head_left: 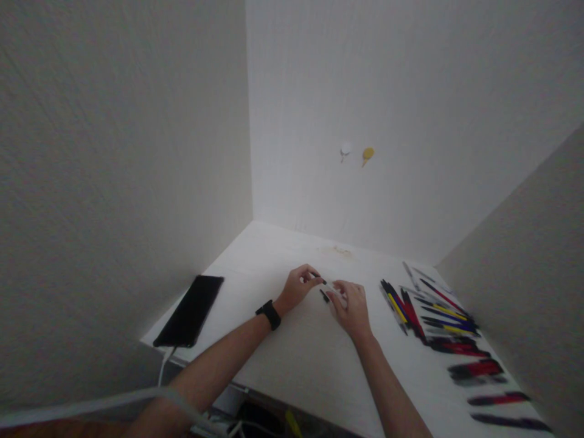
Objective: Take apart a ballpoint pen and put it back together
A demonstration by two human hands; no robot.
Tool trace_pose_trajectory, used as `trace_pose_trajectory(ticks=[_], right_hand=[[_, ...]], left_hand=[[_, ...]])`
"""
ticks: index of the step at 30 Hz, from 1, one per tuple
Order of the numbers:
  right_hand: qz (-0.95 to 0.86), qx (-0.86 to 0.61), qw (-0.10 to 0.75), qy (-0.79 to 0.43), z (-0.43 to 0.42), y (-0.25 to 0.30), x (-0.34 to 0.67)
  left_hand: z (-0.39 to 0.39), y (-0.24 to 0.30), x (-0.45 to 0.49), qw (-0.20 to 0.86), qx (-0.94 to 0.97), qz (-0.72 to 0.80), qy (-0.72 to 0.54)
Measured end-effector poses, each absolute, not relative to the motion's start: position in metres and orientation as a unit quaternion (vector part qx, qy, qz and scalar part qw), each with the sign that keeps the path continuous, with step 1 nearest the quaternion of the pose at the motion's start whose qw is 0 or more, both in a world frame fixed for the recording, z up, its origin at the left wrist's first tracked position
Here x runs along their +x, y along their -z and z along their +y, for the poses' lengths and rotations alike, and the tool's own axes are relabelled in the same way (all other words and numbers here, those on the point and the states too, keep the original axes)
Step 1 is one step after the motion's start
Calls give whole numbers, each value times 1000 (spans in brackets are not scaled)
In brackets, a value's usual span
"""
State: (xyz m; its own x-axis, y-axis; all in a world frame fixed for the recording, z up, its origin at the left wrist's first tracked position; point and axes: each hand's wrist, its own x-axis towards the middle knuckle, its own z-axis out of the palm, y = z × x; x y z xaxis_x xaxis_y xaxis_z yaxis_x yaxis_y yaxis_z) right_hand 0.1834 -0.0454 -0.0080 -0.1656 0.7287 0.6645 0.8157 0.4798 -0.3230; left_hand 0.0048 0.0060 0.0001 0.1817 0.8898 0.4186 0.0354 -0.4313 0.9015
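My left hand (pixel 298 286), with a black watch on its wrist, and my right hand (pixel 350 307) meet over the middle of a white table (pixel 283 353). Both have their fingers curled in a pinch on a small dark pen-like object (pixel 323 289) held between them. Whether it is one piece or two is too small and blurred to tell. Several pens (pixel 429 313) in red, blue, yellow and black lie spread on the table just right of my right hand.
A black phone (pixel 189 310) with a white cable lies at the table's left edge. More pens (pixel 483 377) lie toward the near right corner. White walls close the table in on three sides; two small hooks (pixel 356 152) hang on the back wall.
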Motion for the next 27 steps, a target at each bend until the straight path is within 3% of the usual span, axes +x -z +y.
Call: trace_pose_trajectory(ticks=[27], right_hand=[[-755, -518, 397, 66, -46, 6, 179]], left_hand=[[6, -2, 3, 405, 659, 342, -534]])
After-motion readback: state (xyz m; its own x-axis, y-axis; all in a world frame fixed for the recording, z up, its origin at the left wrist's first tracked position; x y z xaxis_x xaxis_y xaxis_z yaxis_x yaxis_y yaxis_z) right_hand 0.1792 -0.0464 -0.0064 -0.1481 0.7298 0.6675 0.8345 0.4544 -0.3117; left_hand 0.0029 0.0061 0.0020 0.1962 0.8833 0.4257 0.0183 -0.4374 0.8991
